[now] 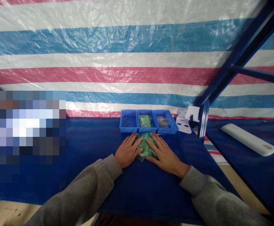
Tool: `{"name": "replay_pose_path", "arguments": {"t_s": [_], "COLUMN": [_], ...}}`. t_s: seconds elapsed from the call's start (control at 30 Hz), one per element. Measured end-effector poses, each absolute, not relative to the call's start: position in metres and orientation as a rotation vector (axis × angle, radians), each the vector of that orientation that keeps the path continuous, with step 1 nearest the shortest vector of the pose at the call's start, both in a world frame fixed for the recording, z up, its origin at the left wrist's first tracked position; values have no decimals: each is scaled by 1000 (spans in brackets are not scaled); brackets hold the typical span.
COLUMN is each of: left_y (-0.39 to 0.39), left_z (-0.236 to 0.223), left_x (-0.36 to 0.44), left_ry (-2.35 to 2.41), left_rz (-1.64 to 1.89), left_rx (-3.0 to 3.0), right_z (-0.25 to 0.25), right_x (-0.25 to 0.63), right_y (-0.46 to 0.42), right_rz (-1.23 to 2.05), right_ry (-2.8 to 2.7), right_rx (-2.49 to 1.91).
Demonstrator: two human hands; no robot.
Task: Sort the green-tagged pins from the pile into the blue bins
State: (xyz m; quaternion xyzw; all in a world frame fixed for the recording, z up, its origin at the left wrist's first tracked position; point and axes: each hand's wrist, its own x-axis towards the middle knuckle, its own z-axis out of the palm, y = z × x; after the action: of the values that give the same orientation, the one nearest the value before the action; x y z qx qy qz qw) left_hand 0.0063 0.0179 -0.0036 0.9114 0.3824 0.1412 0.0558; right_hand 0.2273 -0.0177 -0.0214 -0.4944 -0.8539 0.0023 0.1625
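In the head view, the grip of the left hand (127, 152) is wide, fingers spread and laid flat, palm down. The grip of the right hand (166, 154) is likewise wide, its fingers stretched forward and its thumb pointing inward. Both hands rest on a green bag (145, 150), a see-through packet full of small pieces too indistinct to make out, the left hand covering one side and the right hand the other, with the middle of it showing between them. The green bag lies on the dark blue worktop (87, 138), straight in front of the person, whose arms are in grey sleeves (98, 177).

Just beyond the fingertips, three blue trays stand side by side. The left tray (128, 129) holds a few small, thin metal items (126, 122); the middle tray (147, 129) holds more green packets (145, 120); the right tray (167, 131) holds clear packets (162, 121). A thin metal piece (161, 134) lies in front of the right tray, near the right hand. Beside that tray are white pieces (192, 113) with oval holes, close to a blue frame (202, 122). Farther right, a long white object (249, 139) lies on another blue surface (250, 171). A striped sheet (127, 75) hangs behind everything.
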Motion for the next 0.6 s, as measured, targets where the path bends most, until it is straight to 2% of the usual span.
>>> {"name": "replay_pose_path", "arguments": {"t_s": [0.4, 0.6], "left_y": [20, 22], "left_z": [-5, 2], "left_x": [5, 3], "left_ry": [1132, 1138], "left_rz": [497, 707], "left_rx": [2718, 2536], "right_z": [-23, -17], "right_x": [231, 233], "right_y": [-16, -19], "right_rz": [39, 69], "right_ry": [-2401, -2406], "right_rx": [-1368, -1339]}}
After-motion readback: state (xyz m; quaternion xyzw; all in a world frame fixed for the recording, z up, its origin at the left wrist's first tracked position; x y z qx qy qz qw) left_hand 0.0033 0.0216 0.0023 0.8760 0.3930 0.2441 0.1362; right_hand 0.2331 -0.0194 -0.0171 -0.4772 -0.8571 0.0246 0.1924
